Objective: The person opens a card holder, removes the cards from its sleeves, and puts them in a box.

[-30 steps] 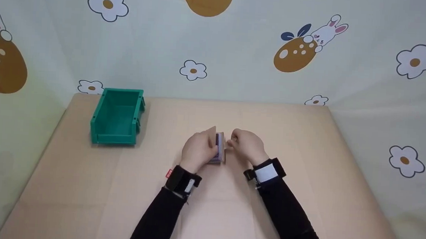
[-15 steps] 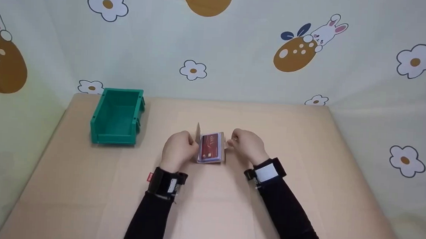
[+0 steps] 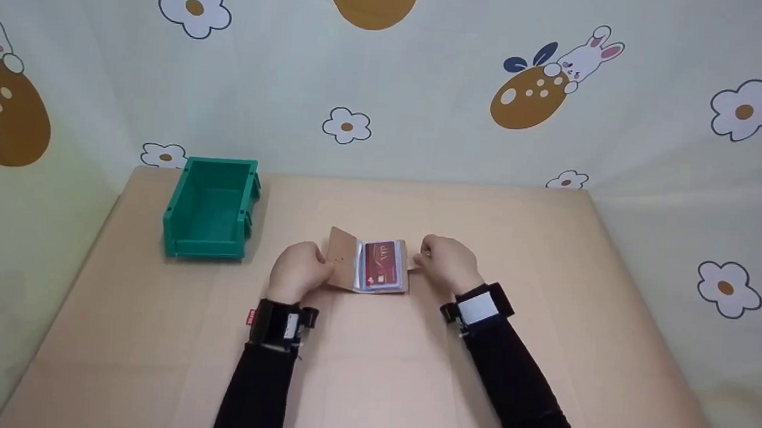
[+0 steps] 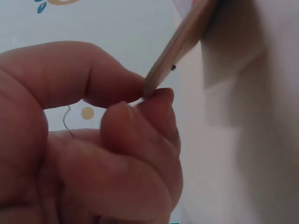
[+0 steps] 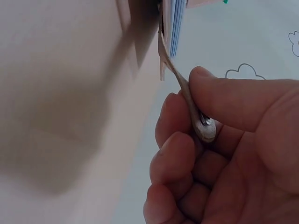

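A tan card holder (image 3: pixel 341 259) lies spread like a small book mid-table in the head view, its left cover tilted up. On its right side, clear sleeves show a red card (image 3: pixel 381 264) with pale lettering. My left hand (image 3: pixel 298 272) pinches the outer edge of the left cover between thumb and fingertip, the edge showing thin in the left wrist view. At the other side my right hand (image 3: pixel 450 264) pinches the closing strap (image 5: pixel 186 91), which has a metal snap (image 5: pixel 205 122) near its end. Stacked sleeve edges (image 5: pixel 175 28) rise beyond that strap in the right wrist view.
A green plastic bin (image 3: pixel 207 250) stands at the back left of the tan table (image 3: pixel 377 386). Behind the table hangs a pale curtain (image 3: pixel 271 68) printed with flowers and rabbits, which also runs along both sides.
My left hand has moved left and a little toward me, swinging the cover away from the sleeves, and the red card has come into sight. My right hand stays nearly still on the strap.
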`<action>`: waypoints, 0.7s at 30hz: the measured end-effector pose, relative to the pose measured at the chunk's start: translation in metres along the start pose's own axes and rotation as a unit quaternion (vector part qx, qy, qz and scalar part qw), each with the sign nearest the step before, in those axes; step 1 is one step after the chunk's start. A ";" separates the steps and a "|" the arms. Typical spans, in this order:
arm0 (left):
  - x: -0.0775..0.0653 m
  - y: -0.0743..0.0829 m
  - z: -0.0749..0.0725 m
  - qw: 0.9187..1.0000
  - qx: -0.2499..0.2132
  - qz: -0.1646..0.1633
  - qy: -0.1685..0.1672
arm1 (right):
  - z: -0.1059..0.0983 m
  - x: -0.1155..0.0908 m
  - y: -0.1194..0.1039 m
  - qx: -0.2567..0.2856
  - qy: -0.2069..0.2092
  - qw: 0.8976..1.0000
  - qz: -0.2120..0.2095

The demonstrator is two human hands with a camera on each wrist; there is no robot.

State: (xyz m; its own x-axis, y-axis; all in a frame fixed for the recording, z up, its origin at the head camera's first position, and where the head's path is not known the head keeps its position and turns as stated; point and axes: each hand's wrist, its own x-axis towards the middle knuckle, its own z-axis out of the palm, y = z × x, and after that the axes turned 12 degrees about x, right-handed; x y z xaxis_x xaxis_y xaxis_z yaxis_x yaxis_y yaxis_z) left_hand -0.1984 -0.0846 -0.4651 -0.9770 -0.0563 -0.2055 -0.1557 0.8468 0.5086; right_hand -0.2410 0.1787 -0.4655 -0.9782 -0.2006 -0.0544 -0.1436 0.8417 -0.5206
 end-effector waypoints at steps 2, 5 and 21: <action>0.002 -0.002 0.001 1.000 0.002 -0.006 -0.010 | 0.000 0.001 0.002 -0.002 -0.002 1.000 0.006; 0.003 -0.005 0.003 1.000 0.002 -0.014 -0.016 | 0.001 0.002 0.006 -0.005 -0.008 1.000 0.012; 0.005 -0.010 0.013 1.000 0.019 -0.021 0.000 | 0.009 0.006 0.014 -0.023 -0.035 0.999 0.031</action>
State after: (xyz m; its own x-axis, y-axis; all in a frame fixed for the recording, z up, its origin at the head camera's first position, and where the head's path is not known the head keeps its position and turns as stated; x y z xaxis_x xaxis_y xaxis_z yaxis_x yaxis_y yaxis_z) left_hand -0.2002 -0.0867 -0.4824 -0.9699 -0.0924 -0.2254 -0.1907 0.8636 0.4668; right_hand -0.2476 0.1851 -0.4808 -0.9727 -0.1805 -0.1456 -0.0912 0.8750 -0.4755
